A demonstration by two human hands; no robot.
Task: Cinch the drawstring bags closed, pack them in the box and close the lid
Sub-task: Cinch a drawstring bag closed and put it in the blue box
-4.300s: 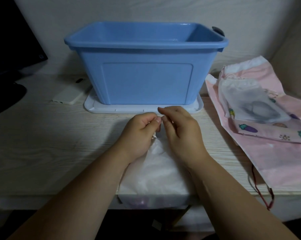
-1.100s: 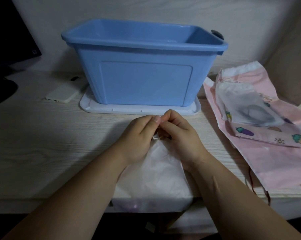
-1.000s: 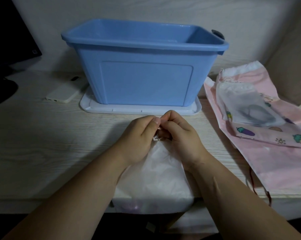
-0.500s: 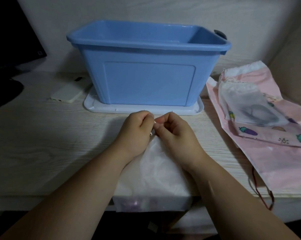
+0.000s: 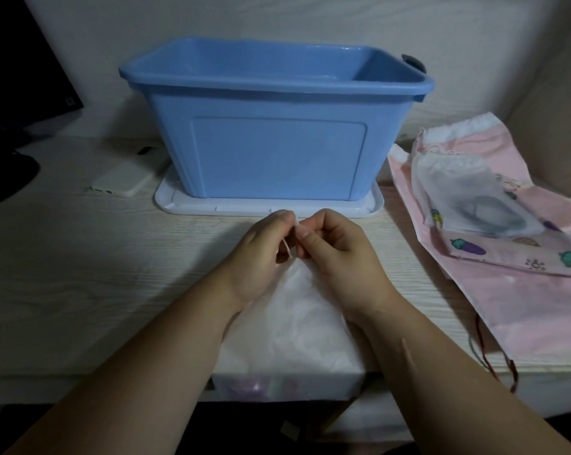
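Hands drawn slightly apart, cord [image 5: 289, 249] showing between; left hand [image 5: 261, 254] and right hand [image 5: 338, 249] both pinch it at the neck of white bag [image 5: 294, 326], front edge of desk [image 5: 80, 277]. Cinching in hand; next: pull taut, lift bag into box [image 5: 277, 149] behind. Lid [image 5: 264, 210] sits under box; pink bags [image 5: 520, 290] wait at right edge.

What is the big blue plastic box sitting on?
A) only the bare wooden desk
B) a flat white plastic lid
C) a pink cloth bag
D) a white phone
B: the big blue plastic box stands on the flat white plastic lid, whose rim sticks out along the bottom of the box.
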